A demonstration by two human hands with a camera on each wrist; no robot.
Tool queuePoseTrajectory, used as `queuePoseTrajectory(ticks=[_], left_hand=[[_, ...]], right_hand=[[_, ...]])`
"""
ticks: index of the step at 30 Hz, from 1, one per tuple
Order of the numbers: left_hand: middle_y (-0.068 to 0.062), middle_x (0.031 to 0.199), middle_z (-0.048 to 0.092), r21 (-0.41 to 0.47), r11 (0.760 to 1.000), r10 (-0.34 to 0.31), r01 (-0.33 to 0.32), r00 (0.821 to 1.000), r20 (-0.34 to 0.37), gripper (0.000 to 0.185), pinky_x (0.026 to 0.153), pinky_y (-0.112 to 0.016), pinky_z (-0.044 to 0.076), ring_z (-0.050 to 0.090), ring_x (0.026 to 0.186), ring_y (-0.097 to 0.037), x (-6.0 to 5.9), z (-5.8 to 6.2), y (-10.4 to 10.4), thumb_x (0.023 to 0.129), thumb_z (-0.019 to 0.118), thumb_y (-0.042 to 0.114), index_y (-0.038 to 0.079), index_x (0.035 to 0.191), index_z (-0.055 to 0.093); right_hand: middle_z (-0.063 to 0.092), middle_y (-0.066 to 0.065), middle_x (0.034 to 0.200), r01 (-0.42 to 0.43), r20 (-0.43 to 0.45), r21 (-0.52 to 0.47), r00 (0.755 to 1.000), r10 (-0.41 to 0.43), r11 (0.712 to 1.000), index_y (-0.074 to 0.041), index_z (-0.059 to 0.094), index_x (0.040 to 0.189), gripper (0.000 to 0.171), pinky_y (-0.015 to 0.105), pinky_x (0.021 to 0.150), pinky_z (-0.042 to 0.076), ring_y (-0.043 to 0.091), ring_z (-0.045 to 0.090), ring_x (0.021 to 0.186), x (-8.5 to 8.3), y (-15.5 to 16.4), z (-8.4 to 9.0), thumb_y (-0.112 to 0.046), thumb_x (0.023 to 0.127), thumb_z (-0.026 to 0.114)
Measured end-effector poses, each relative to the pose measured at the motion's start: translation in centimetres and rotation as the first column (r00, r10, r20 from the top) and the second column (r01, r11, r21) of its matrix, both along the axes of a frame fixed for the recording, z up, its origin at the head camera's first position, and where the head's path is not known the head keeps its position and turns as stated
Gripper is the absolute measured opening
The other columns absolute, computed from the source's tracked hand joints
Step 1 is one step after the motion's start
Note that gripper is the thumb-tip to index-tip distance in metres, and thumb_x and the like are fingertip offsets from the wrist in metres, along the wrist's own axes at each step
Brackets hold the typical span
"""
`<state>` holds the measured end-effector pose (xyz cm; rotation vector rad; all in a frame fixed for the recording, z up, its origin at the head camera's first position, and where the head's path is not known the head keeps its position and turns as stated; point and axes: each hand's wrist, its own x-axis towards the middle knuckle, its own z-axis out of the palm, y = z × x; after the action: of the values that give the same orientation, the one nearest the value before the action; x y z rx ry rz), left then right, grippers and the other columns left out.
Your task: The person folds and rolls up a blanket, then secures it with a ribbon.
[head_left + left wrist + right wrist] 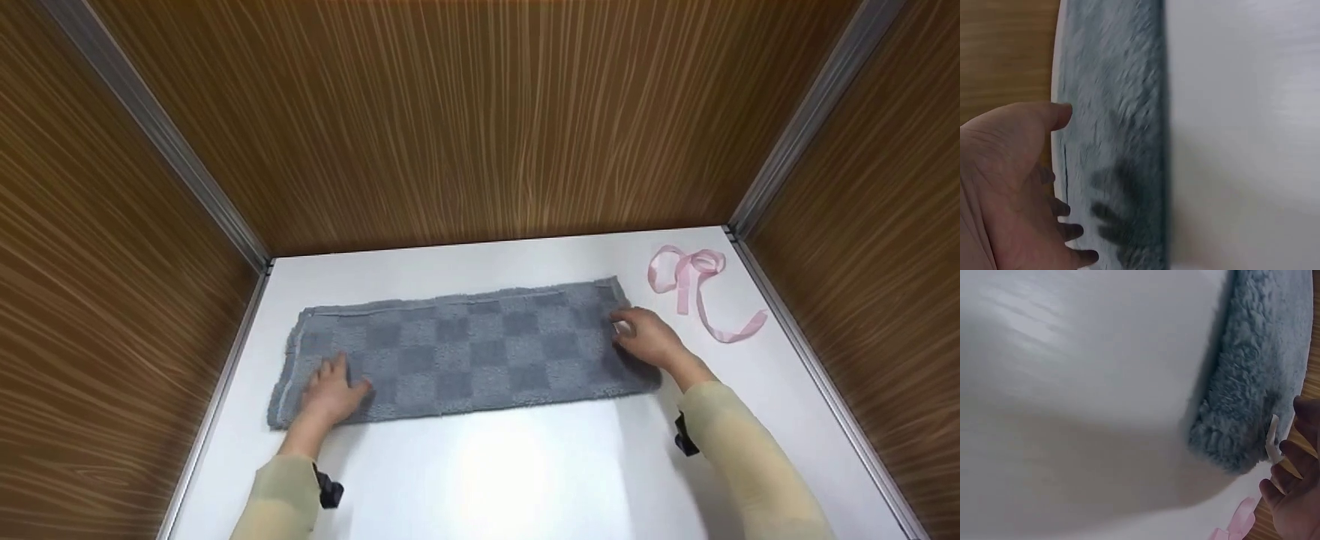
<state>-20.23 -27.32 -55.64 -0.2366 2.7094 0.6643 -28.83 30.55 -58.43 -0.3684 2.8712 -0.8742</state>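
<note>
The grey checked terry towel (465,349) lies folded into a long strip on the white tabletop (525,465). Both hands press flat, fingers spread: left hand (330,394) at eight o'clock, right hand (649,337) at three. The pink satin ribbon (697,289) lies unused at two o'clock.

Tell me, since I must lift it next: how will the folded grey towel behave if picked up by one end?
The towel is probably floppy: thick, fluffy pile lying flat, so the far end would sag. The fold may open. Likely not slippery; pushed, it should bunch rather than slide.
</note>
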Motion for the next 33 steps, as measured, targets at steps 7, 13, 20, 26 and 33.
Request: queuePoseTrajectory(ticks=[7,13,20,26,33], left_hand=[[-0.034,0.163,0.009,-0.074,0.997,-0.014,0.012,0.999,-0.036,0.087,0.113,-0.074,0.014,0.007,0.149,-0.056,2.4,-1.7,4.0,0.101,0.054,0.051,-0.001,0.162,0.019],[-0.035,0.163,0.01,-0.107,0.994,0.007,-0.01,1.0,-0.023,0.084,0.111,-0.076,0.016,0.006,0.148,-0.058,2.9,-3.2,5.5,0.103,0.05,0.053,-0.001,0.161,0.022],[-0.036,0.162,0.013,-0.165,0.986,-0.001,-0.008,0.998,-0.056,0.083,0.106,-0.082,0.017,0.007,0.146,-0.061,3.0,-4.2,5.9,0.102,0.052,0.051,-0.001,0.16,0.025],[-0.036,0.162,0.012,-0.183,0.983,-0.004,-0.007,0.998,-0.057,0.083,0.104,-0.084,0.015,0.006,0.147,-0.06,3.2,-4.3,5.9,0.101,0.053,0.051,0.0,0.161,0.024],[-0.035,0.163,0.009,-0.179,0.984,-0.014,0.005,0.999,-0.045,0.085,0.105,-0.084,0.013,0.004,0.148,-0.059,2.9,-4.3,5.7,0.101,0.054,0.051,0.001,0.161,0.023]], right_hand=[[0.047,0.027,0.15,-0.084,-0.072,0.153,0.993,0.096,0.985,0.003,0.056,0.143,0.05,0.057,0.118,0.027,0.048,0.035,0.143,1.5,-0.4,-1.3,-0.012,0.096,0.066],[0.047,0.024,0.152,-0.155,-0.189,0.371,0.953,0.237,0.916,0.002,0.056,0.143,0.053,0.052,0.123,0.017,0.045,0.03,0.147,2.3,-0.6,-2.2,-0.017,0.094,0.068],[0.044,0.024,0.154,-0.19,-0.123,0.303,0.964,0.236,0.934,-0.001,0.05,0.149,0.055,0.055,0.117,0.03,0.045,0.036,0.144,2.5,-0.9,-2.7,-0.011,0.096,0.062],[0.044,0.025,0.154,-0.179,-0.072,0.251,0.977,0.203,0.951,0.0,0.049,0.15,0.054,0.057,0.116,0.031,0.046,0.038,0.143,2.5,-1.0,-2.7,-0.009,0.097,0.058],[0.045,0.025,0.153,-0.144,-0.063,0.241,0.985,0.164,0.96,0.0,0.051,0.148,0.054,0.058,0.115,0.032,0.047,0.038,0.142,2.9,-1.3,-2.6,-0.008,0.096,0.058]])
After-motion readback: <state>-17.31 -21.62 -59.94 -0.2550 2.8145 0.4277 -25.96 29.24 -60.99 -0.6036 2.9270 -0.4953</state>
